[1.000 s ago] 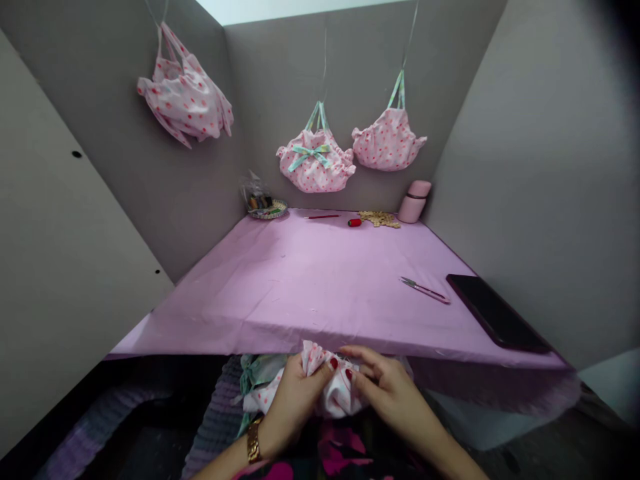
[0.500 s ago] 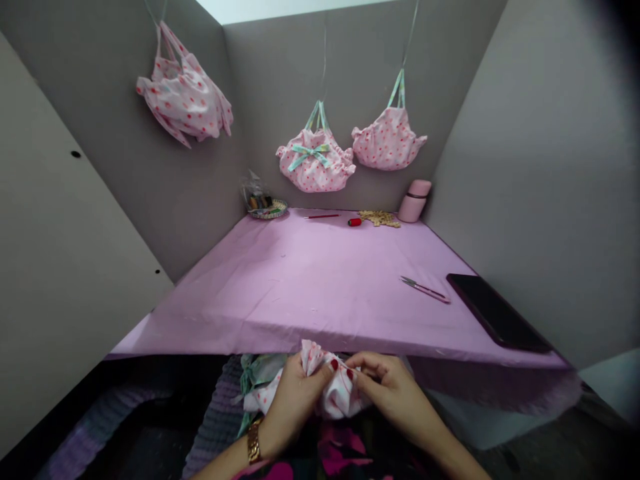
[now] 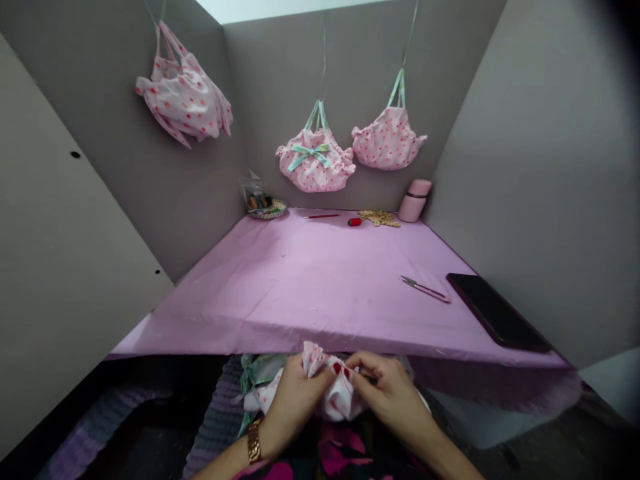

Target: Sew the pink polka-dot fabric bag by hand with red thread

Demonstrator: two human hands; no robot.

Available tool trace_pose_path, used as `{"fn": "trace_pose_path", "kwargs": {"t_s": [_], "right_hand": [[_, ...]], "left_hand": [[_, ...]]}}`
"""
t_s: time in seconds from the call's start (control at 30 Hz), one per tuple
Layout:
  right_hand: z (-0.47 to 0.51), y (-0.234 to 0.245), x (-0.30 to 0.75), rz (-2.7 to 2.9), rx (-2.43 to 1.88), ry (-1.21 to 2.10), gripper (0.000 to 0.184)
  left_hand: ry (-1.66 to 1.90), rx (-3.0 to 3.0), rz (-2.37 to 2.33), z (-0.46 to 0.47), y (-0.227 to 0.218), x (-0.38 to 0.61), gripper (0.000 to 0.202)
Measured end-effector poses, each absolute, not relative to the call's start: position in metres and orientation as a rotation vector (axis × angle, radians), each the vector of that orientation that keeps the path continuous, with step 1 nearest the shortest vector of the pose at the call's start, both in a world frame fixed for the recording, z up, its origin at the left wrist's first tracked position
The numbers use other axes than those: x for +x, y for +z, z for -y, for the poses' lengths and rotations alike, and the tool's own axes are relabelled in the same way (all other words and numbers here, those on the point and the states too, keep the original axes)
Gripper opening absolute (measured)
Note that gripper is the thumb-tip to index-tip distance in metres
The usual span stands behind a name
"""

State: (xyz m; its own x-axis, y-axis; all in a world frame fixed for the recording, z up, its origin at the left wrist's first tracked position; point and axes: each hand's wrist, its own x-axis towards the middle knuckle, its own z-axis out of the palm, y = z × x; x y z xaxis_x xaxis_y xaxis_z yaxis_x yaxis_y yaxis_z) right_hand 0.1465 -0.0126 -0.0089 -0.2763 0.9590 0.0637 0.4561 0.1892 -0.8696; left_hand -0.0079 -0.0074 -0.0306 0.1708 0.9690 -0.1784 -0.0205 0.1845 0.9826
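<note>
Over my lap, just below the table edge, is a piece of white and pink polka-dot cloth (image 3: 339, 403), gathered in folds. My left hand (image 3: 299, 395) grips its ruffled upper edge between thumb and fingers. Close beside that thumb, my right hand (image 3: 383, 387) pinches at the same edge, its thumb and forefinger pressed together. A thin red thread shows on the cloth under the fingertips. Whether a needle is in the right fingers is too small to see. More dotted cloth with green ties (image 3: 256, 373) lies to the left of my left wrist.
Thread snips (image 3: 425, 289) and a dark tablet (image 3: 495, 312) lie on the pink-covered table (image 3: 310, 280). Farther back are a red thread spool (image 3: 355, 222), a red pencil (image 3: 322, 216), tan beads (image 3: 380, 219), a pink flask (image 3: 415, 201) and a woven tray (image 3: 280, 211). Dotted garments (image 3: 317, 163) hang above.
My right hand has shifted slightly left, bringing its fingertips closer to my left thumb. The gathered cloth has moved a little in my fingers. Everything on the table stays in place.
</note>
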Motion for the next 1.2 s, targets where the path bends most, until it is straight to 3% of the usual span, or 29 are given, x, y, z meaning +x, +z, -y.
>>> {"fn": "trace_pose_path", "kwargs": {"t_s": [0.37, 0.67, 1.2], "right_hand": [[0.006, -0.014, 0.155, 1.684, -1.230, 1.269, 0.017], [0.005, -0.023, 0.157, 1.493, -1.074, 1.515, 0.017], [0.005, -0.009, 0.161, 1.720, -1.191, 1.351, 0.017]], "left_hand": [[0.989, 0.986, -1.065, 0.007, -0.033, -0.005, 0.023], [0.960, 0.825, -0.910, 0.012, -0.023, -0.005, 0.014], [0.944, 0.929, -1.037, 0.010, -0.026, -0.006, 0.014]]}}
